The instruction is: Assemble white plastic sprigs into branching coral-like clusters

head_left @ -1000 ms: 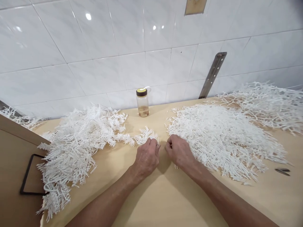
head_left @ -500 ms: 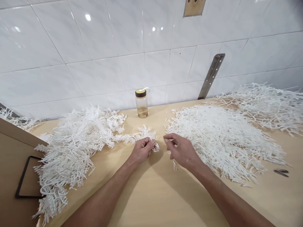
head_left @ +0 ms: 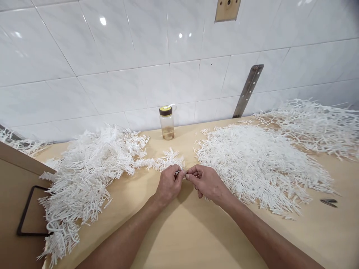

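Observation:
My left hand is closed in a pinch on the near end of a garland of white plastic sprigs. That garland runs left across the table into a heap of the same bushy white strands. Fingertip to fingertip with it, my right hand pinches at the same spot; what its thumb and finger hold is too small and covered to make out. Just beyond my right hand spreads a wide pile of loose thin white sprigs.
A clear bottle with a dark lid stands near the tiled wall. Small snips lie at right. Branching white strands fill the far right. A metal bracket leans on the wall. At left stands a brown panel with a black handle.
My right hand has moved left until its fingertips meet those of my left hand, and its fingers have closed into a pinch. The left hand has turned slightly, covering the garland's end.

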{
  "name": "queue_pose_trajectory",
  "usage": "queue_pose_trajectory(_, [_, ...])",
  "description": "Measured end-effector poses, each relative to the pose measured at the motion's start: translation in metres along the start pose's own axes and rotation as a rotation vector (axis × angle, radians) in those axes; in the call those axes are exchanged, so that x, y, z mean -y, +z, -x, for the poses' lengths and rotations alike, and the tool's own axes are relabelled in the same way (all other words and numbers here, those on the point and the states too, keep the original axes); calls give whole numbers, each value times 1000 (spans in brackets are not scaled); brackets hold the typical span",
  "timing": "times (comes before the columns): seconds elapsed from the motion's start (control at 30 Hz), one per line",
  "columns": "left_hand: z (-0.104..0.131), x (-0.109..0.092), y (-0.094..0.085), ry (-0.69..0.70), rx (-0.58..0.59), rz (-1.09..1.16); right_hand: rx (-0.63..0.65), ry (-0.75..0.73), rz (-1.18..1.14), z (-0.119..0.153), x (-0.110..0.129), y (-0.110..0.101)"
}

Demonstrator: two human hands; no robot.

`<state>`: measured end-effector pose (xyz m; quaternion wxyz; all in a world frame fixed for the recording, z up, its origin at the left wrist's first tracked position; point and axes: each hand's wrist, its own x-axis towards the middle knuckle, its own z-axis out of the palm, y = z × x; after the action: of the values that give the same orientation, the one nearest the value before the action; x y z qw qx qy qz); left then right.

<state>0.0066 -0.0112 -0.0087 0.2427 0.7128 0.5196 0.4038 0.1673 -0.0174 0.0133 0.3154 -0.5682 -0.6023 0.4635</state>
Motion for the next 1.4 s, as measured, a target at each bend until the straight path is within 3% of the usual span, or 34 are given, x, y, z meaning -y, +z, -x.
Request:
queue_pose_trajectory(0.13, [1, 3, 1, 132, -11, -111, 50, -7, 20, 0, -4, -3])
queue_pose_trajectory(0.3, [0, 4, 1, 135, -2, -111, 43, -60, 31, 1, -4, -5])
queue_pose_trajectory(0.73, [-4, 0, -3, -134, 113, 234, 44, -107, 4, 3, 2, -4])
queue_pose_trajectory(1.0, [-9, 6, -3, -191, 167, 290, -84, -420, 234, 1, -3, -1])
queue_pose_trajectory(1.23, [-14, 4, -11, -338, 31, 429, 95, -434, 165, 11, 7, -2])
queue_pose_trajectory(1.4, [-13, -1, -16, -374, 156, 654, -194, -271, 223, 0, 0, -12])
